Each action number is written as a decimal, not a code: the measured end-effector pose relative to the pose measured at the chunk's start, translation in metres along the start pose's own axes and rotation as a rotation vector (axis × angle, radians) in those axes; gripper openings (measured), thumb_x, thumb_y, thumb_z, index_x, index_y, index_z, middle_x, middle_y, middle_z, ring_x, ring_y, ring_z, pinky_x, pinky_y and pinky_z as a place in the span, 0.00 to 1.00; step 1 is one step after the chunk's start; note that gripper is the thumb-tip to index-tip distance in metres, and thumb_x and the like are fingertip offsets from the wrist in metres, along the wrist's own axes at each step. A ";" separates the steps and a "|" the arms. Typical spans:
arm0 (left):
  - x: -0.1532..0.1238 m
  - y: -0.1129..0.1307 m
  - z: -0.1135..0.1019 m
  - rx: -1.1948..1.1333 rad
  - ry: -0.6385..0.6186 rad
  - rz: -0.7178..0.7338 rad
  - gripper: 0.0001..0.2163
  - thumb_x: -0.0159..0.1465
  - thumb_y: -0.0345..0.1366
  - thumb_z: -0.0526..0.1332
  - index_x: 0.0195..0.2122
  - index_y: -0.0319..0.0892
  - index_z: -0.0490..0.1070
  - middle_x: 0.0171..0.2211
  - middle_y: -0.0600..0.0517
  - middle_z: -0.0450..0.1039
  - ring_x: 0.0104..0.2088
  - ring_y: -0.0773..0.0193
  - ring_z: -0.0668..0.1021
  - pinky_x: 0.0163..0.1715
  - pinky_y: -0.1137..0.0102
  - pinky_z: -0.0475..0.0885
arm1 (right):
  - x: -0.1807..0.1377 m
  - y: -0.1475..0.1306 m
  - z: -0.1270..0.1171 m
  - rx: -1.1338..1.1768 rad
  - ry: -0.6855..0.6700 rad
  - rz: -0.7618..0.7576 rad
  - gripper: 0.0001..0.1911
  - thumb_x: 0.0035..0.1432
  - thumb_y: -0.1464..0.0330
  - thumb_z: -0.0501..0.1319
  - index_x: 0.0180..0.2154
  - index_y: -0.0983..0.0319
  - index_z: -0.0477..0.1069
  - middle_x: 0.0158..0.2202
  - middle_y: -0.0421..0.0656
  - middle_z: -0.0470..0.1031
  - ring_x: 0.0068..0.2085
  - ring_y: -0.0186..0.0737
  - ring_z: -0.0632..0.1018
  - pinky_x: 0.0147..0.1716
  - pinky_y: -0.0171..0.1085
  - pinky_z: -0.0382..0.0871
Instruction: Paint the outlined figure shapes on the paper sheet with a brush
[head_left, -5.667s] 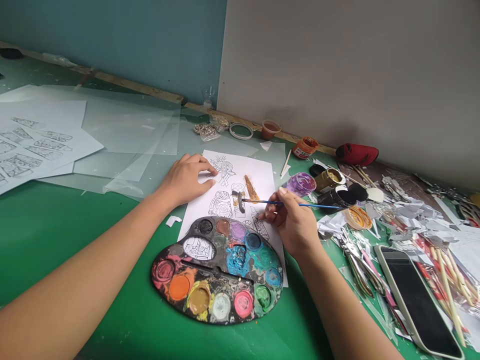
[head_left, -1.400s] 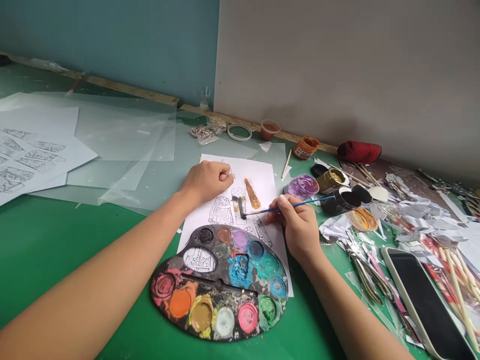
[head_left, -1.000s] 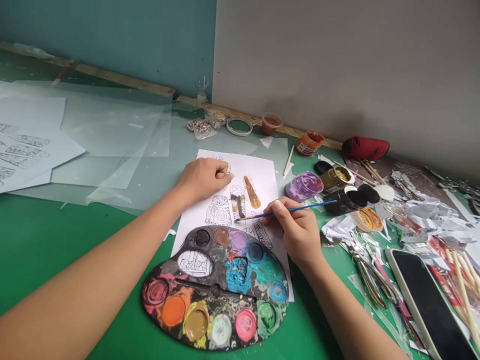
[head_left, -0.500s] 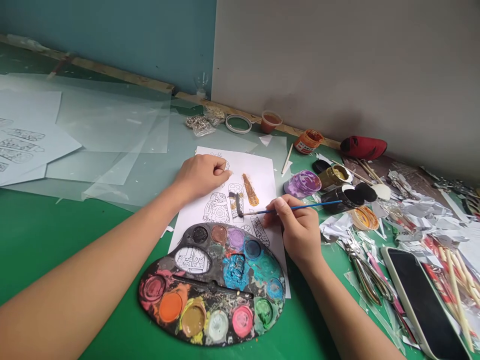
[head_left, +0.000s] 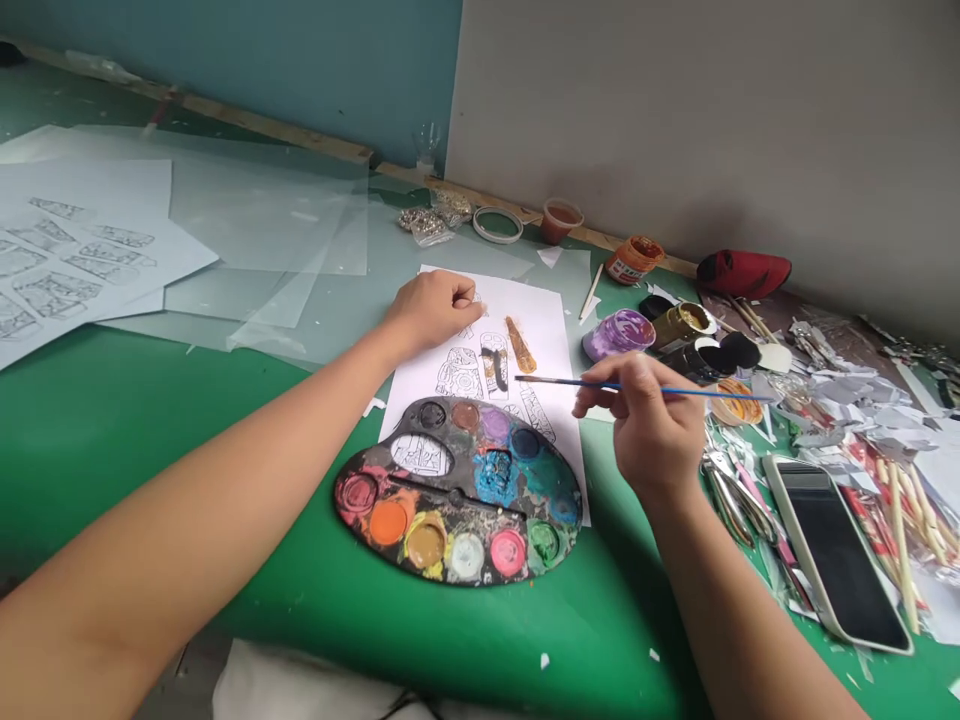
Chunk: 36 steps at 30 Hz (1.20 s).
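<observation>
My left hand (head_left: 436, 308) rests curled into a loose fist on the far part of a white sheet (head_left: 551, 300) printed with line drawings; I see nothing in it. Between thumb and fingers, my right hand (head_left: 651, 415) grips a thin blue paintbrush (head_left: 600, 384), its dark bristles pointing left and just right of a partly painted drawing (head_left: 494, 365) with brown and black patches. A brown-painted tapered shape (head_left: 520, 345) lies beyond the bristles. Over the sheet's near part sits a paint palette (head_left: 457, 497) with several coloured wells, closer to me than both hands.
Paint jars stand at the right: purple (head_left: 619, 335), orange (head_left: 634, 260), gold (head_left: 684, 322) and black (head_left: 697, 357). Pliers (head_left: 731, 495), a phone (head_left: 836, 555) and paper scraps (head_left: 832, 400) crowd the right side. Printed sheets (head_left: 90, 230) and clear plastic sheets (head_left: 300, 220) lie left.
The brush has lifted off the drawing and swung right with my right hand. More black paint shows on the drawing. My left hand stays on the sheet while the view has shifted.
</observation>
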<state>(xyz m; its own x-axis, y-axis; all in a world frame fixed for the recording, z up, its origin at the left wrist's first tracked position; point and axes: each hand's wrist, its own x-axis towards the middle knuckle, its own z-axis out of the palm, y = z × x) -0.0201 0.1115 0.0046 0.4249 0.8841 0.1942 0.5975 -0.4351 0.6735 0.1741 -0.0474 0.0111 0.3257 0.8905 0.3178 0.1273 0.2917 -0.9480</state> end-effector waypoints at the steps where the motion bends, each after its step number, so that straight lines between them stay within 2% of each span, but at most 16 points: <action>1: 0.000 -0.001 0.000 -0.009 0.005 0.007 0.19 0.56 0.35 0.63 0.18 0.44 0.50 0.16 0.59 0.49 0.21 0.68 0.55 0.26 0.68 0.51 | -0.003 -0.005 -0.002 -0.025 0.015 -0.018 0.20 0.60 0.52 0.64 0.26 0.61 0.76 0.22 0.39 0.73 0.21 0.33 0.74 0.19 0.34 0.71; 5: 0.001 -0.003 0.001 -0.068 0.021 0.039 0.19 0.56 0.36 0.63 0.18 0.44 0.50 0.17 0.59 0.49 0.22 0.67 0.55 0.26 0.68 0.51 | -0.026 -0.024 -0.007 -0.100 0.065 0.001 0.19 0.62 0.55 0.63 0.27 0.61 0.75 0.21 0.37 0.71 0.21 0.32 0.74 0.20 0.33 0.71; 8: 0.003 -0.005 -0.001 -0.112 0.044 0.048 0.19 0.56 0.37 0.62 0.18 0.44 0.49 0.17 0.59 0.49 0.22 0.68 0.55 0.26 0.68 0.51 | -0.044 -0.033 -0.012 -0.114 0.038 0.052 0.17 0.63 0.56 0.62 0.27 0.61 0.73 0.20 0.36 0.70 0.22 0.33 0.75 0.22 0.33 0.72; 11: 0.002 -0.006 -0.004 -0.137 0.053 0.043 0.19 0.56 0.38 0.62 0.18 0.44 0.49 0.18 0.59 0.49 0.22 0.68 0.54 0.26 0.68 0.51 | -0.043 -0.043 -0.021 -0.137 0.025 0.093 0.14 0.60 0.58 0.64 0.28 0.61 0.72 0.20 0.36 0.71 0.22 0.33 0.75 0.23 0.34 0.73; 14: 0.000 -0.007 -0.007 -0.196 0.079 0.046 0.19 0.55 0.39 0.61 0.18 0.45 0.49 0.17 0.59 0.47 0.22 0.68 0.54 0.27 0.69 0.51 | -0.007 -0.058 -0.028 -0.184 0.113 0.053 0.10 0.54 0.62 0.67 0.28 0.61 0.71 0.20 0.36 0.72 0.21 0.33 0.75 0.22 0.33 0.72; 18: -0.002 -0.008 -0.009 -0.237 0.093 0.031 0.18 0.56 0.40 0.60 0.18 0.45 0.48 0.18 0.59 0.48 0.23 0.68 0.55 0.27 0.69 0.51 | 0.083 -0.069 -0.024 -0.242 0.304 -0.002 0.06 0.53 0.68 0.66 0.27 0.61 0.71 0.21 0.36 0.71 0.19 0.30 0.71 0.19 0.31 0.71; 21: -0.004 -0.007 -0.010 -0.178 0.058 -0.018 0.18 0.57 0.40 0.60 0.18 0.45 0.50 0.18 0.59 0.50 0.23 0.67 0.57 0.27 0.68 0.52 | 0.150 -0.058 -0.007 -0.358 0.308 0.079 0.06 0.54 0.73 0.63 0.25 0.62 0.70 0.20 0.37 0.70 0.19 0.29 0.70 0.18 0.29 0.69; 24: -0.007 -0.005 -0.011 -0.084 -0.013 -0.062 0.18 0.58 0.40 0.60 0.19 0.45 0.50 0.17 0.58 0.53 0.22 0.65 0.58 0.26 0.68 0.52 | 0.197 -0.034 0.013 -0.472 0.302 0.144 0.07 0.52 0.75 0.63 0.25 0.62 0.68 0.21 0.38 0.71 0.19 0.28 0.69 0.16 0.27 0.67; 27: -0.008 -0.002 -0.012 -0.044 -0.051 -0.081 0.18 0.58 0.38 0.60 0.19 0.44 0.49 0.17 0.57 0.54 0.22 0.65 0.57 0.26 0.67 0.52 | 0.223 -0.006 0.027 -0.511 0.276 0.185 0.09 0.49 0.77 0.63 0.24 0.62 0.66 0.19 0.37 0.69 0.19 0.28 0.68 0.15 0.27 0.66; 30: -0.008 -0.002 -0.012 -0.040 -0.065 -0.092 0.18 0.59 0.37 0.59 0.19 0.44 0.49 0.17 0.57 0.55 0.21 0.64 0.57 0.26 0.67 0.52 | 0.237 0.014 0.033 -0.542 0.255 0.233 0.09 0.46 0.78 0.64 0.23 0.62 0.66 0.18 0.37 0.68 0.17 0.28 0.67 0.13 0.27 0.64; 36: -0.008 -0.004 -0.010 -0.041 -0.064 -0.076 0.17 0.58 0.38 0.59 0.19 0.45 0.49 0.18 0.56 0.56 0.21 0.63 0.58 0.26 0.67 0.52 | 0.246 0.015 0.032 -0.519 0.269 0.238 0.08 0.44 0.78 0.63 0.25 0.61 0.67 0.18 0.36 0.66 0.18 0.28 0.67 0.13 0.26 0.65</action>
<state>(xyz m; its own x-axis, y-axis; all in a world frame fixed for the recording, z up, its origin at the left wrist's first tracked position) -0.0330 0.1082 0.0077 0.4227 0.9011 0.0964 0.6022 -0.3587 0.7132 0.2260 0.1869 0.0745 0.6169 0.7714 0.1563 0.4382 -0.1716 -0.8824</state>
